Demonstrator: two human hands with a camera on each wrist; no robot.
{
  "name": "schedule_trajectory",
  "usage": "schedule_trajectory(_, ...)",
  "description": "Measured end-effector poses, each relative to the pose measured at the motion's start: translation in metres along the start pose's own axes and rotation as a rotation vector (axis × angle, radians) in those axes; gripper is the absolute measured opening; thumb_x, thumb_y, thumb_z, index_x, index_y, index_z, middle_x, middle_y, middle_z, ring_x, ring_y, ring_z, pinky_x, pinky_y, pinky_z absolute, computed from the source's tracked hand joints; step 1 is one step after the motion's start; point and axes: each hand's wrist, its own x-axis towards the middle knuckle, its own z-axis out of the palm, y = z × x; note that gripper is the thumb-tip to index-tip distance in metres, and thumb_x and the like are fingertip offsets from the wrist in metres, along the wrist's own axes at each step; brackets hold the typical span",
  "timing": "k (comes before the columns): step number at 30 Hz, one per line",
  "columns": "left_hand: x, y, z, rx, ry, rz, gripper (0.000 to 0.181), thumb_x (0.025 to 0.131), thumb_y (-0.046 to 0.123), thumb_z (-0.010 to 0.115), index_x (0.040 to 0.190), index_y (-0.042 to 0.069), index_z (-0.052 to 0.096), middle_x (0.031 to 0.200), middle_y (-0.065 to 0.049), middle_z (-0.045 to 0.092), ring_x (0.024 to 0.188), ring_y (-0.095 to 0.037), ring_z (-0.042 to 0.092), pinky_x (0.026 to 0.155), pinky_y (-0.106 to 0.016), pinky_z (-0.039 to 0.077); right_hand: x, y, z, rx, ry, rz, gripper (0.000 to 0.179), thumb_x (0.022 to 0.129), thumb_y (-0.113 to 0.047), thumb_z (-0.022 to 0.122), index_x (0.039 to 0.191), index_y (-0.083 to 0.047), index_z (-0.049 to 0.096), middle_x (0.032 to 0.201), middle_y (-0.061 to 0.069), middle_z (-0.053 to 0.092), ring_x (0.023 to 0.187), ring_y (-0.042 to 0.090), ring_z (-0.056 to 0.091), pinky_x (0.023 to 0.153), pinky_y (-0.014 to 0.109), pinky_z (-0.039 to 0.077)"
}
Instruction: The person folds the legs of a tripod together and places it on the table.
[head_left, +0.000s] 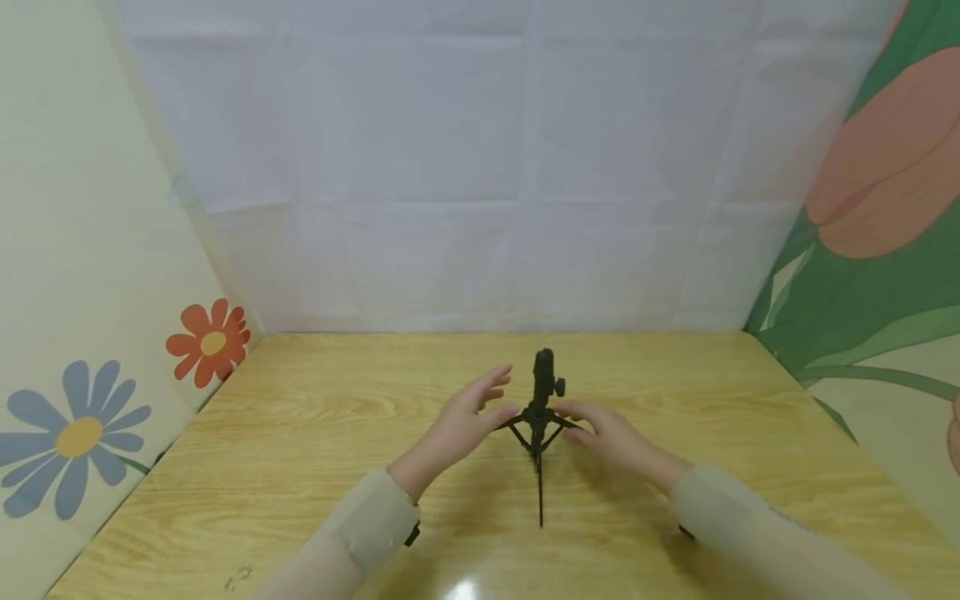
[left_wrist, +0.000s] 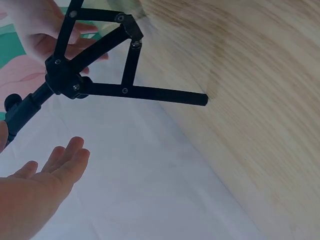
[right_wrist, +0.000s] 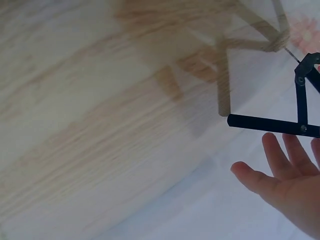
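A small black tripod [head_left: 543,383] stands upright on the wooden table with its legs spread and braced. One leg points toward me, and a knob sticks out on the right of its column. To the left of it is my left hand [head_left: 468,417], fingers extended and the thumb near a side leg. In the left wrist view that hand [left_wrist: 47,185] is spread below the tripod's hub [left_wrist: 62,77]. On the other side my right hand [head_left: 611,433] has its fingers at the right leg. The right wrist view shows loosely extended fingertips [right_wrist: 270,142] right by the leg [right_wrist: 265,122], thumb apart.
The wood-grain table [head_left: 300,467] runs back to a hanging white sheet [head_left: 412,167]. A flower-printed panel [head_left: 75,250] borders the left side, and a panel with a large tulip print [head_left: 900,292] borders the right. The tripod's shadow [right_wrist: 225,80] falls on the table.
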Motion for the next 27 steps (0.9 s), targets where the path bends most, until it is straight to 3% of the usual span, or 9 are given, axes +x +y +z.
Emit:
schedule_trajectory(10, 0.012, 0.014, 0.006, -0.075, -0.008, 0.026, 0.061, 0.098, 0.019, 0.061, 0.152, 0.016, 0.033, 0.149, -0.015, 0.04, 0.132, -0.034, 0.043, 0.106, -0.052, 0.036, 0.01, 0.007, -0.002, 0.015, -0.025, -0.073, 0.028, 0.091, 0.004, 0.062, 0.119, 0.007, 0.064, 0.118, 0.022, 0.065, 0.105, 0.037, 0.063, 0.092, 0.053, 0.048)
schedule_trajectory(19, 0.018, 0.023, 0.009, -0.1, -0.008, 0.027, 0.062, 0.098, 0.017, 0.061, 0.153, 0.016, 0.033, 0.15, -0.015, 0.039, 0.132, -0.034, 0.044, 0.102, -0.05, 0.041, 0.018, 0.014, -0.005, 0.047, -0.059, -0.08, 0.025, 0.09, 0.006, 0.062, 0.114, 0.009, 0.066, 0.114, 0.023, 0.066, 0.1, 0.035, 0.065, 0.086, 0.045, 0.053)
schedule_trajectory(27, 0.025, 0.026, 0.013, -0.183, -0.012, 0.042, 0.061, 0.097, 0.013, 0.061, 0.152, 0.017, 0.035, 0.149, -0.014, 0.04, 0.131, -0.034, 0.044, 0.099, -0.047, 0.046, 0.023, 0.024, -0.008, 0.14, -0.1, -0.035, 0.024, 0.09, 0.009, 0.059, 0.113, 0.013, 0.064, 0.112, 0.026, 0.066, 0.097, 0.034, 0.066, 0.078, 0.034, 0.056)
